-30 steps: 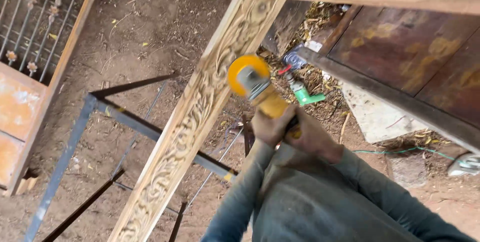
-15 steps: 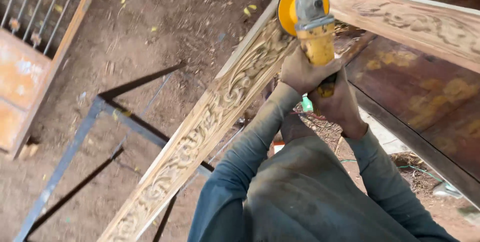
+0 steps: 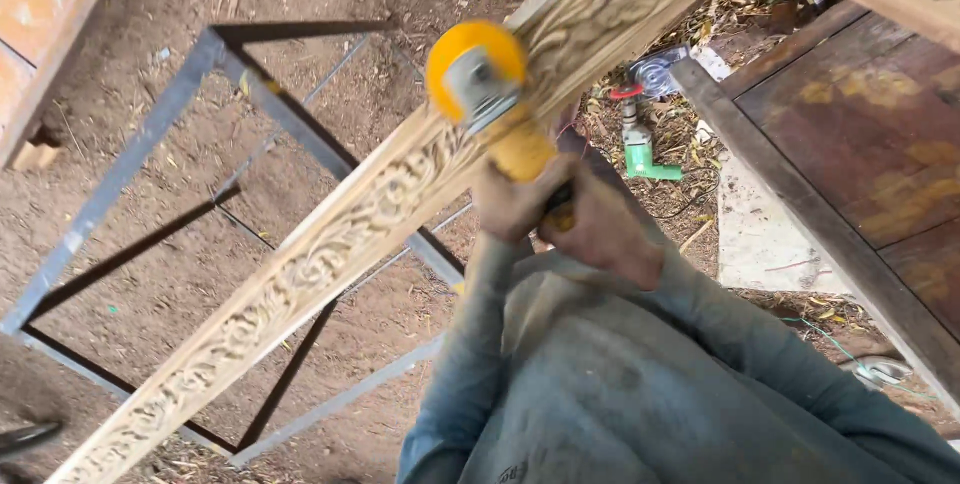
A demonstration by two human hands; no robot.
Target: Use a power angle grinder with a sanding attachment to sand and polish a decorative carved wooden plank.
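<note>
Both my hands grip a yellow angle grinder (image 3: 495, 109) with an orange sanding disc (image 3: 470, 56) at its head. My left hand (image 3: 515, 202) wraps the body just behind the grey gear head. My right hand (image 3: 600, 229) holds the rear of the tool, close beside the left. The disc lies against a long carved wooden beam (image 3: 330, 249) with floral relief, which runs diagonally from lower left to upper right.
A grey steel frame (image 3: 150, 134) stands under the beam on a dirt floor. A green power drill (image 3: 640, 149) lies among wood shavings. A dark wooden panel (image 3: 860, 134) sits at right, an orange metal door (image 3: 30, 14) at upper left.
The grinder has moved back down the beam toward me, from the upper corner to the beam's middle. The view has swung lower, showing more of the steel frame.
</note>
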